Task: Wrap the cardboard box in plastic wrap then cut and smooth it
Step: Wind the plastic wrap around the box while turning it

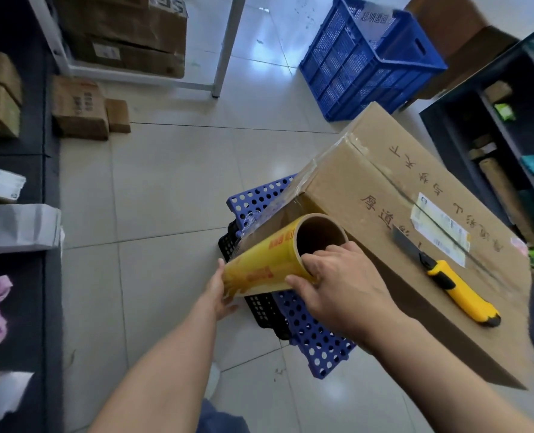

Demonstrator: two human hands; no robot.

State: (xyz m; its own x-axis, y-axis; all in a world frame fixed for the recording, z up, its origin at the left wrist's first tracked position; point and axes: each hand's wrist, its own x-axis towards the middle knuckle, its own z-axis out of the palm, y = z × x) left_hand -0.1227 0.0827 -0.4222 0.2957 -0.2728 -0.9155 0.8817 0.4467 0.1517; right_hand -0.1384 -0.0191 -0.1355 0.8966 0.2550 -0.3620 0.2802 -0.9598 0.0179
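Observation:
A large cardboard box stands on a blue perforated pallet. Its top carries red writing and a white label. A yellow roll of plastic wrap hovers at the box's near left corner, and a sheet of clear film stretches from it onto the box's left side. My right hand grips the roll's upper end, fingers hooked inside the cardboard core. My left hand holds the lower end from below, mostly hidden by the roll. A yellow utility knife lies on the box top, blade out.
A blue plastic crate stands at the back. A black crate sits under the pallet. Small cardboard boxes lie on the tiled floor at left. Dark shelving lines the right side, and a dark counter with bags lines the left.

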